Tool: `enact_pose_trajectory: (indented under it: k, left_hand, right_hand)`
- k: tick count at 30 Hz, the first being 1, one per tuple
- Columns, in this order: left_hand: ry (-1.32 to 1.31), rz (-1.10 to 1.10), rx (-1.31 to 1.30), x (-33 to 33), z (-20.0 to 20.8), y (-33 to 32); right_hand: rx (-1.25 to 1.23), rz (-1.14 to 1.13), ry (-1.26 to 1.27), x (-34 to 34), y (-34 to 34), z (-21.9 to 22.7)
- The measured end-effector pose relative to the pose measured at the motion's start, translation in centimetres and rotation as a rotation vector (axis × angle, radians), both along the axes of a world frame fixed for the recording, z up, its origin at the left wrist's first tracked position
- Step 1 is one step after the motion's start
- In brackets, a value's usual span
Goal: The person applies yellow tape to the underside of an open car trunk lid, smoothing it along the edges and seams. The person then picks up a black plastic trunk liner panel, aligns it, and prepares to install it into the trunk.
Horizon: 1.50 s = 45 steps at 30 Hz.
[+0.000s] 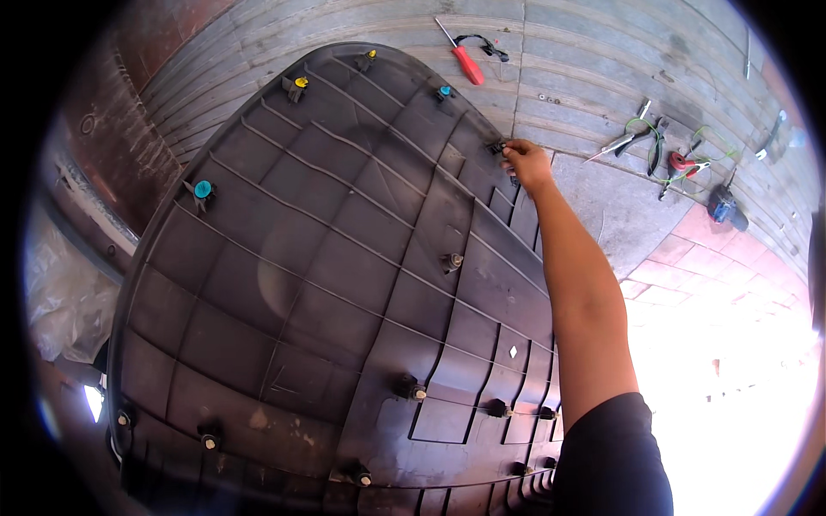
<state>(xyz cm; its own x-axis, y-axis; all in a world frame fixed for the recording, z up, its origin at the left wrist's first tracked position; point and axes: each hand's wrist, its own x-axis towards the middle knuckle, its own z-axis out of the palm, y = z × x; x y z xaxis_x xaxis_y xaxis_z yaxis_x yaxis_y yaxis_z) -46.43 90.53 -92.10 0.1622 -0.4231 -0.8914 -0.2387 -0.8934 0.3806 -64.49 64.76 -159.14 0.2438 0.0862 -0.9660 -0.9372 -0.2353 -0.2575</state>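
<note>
A large dark ribbed plastic panel (344, 215) lies with its ribbed side up, filling the middle of the head view. At its far right edge my right hand (527, 165) has thumb and fingers pinched on a small dark clip mount (496, 147); the fingers partly cover it. Along the far rim sit a teal clip (444, 92), a yellow clip (371, 55) and another yellow clip (299, 83). Nearer, on the left edge, stands a larger teal clip (203, 189). Several dark posts with pale tips (418, 393) rise from the near part. My left hand is out of view.
Beyond the panel, a red-handled screwdriver (467, 65) lies on grey paving beside a black cable piece (484, 45). To the right are pliers (659, 146), a red tool (680, 162) and a blue-and-black tool (724, 206). Clear plastic sheeting (73, 292) hangs at left.
</note>
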Motion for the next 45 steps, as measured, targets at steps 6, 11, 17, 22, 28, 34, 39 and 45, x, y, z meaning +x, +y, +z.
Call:
enact_pose_trajectory:
  k: [6,11,17,22,28,34,39,45]
  left_hand:
    - [-0.035,0.002,-0.032,-0.7,-0.1,0.7]
    - [-0.127,-0.059,-0.064,-2.1,0.4,0.7]
    - [-0.092,-0.026,-0.013,-1.9,0.4,1.0]
    - [-0.086,0.012,0.018,-2.2,0.7,0.5]
    - [-0.040,0.002,-0.002,-2.0,0.4,1.4]
    - [-0.088,-0.017,-0.047,-2.7,0.5,1.9]
    - [-0.086,-0.006,-0.044,-2.3,0.3,1.7]
    - [-0.080,0.031,-0.013,-1.9,0.3,1.0]
  right_hand:
    - [-0.260,0.398,-0.299,-0.5,0.9,0.0]
    - [-0.248,0.785,-0.371,2.6,4.1,4.3]
    - [-0.346,0.264,-0.280,-1.6,1.6,2.5]
    - [-0.342,0.599,-0.409,2.2,3.0,5.2]
    - [-0.412,0.602,-0.419,0.8,3.1,3.6]
    - [-0.374,-0.107,-0.205,-2.0,4.5,1.3]
    - [-0.374,-0.026,-0.069,-1.7,3.7,0.5]
    - [-0.427,0.628,-0.111,1.6,3.9,2.2]
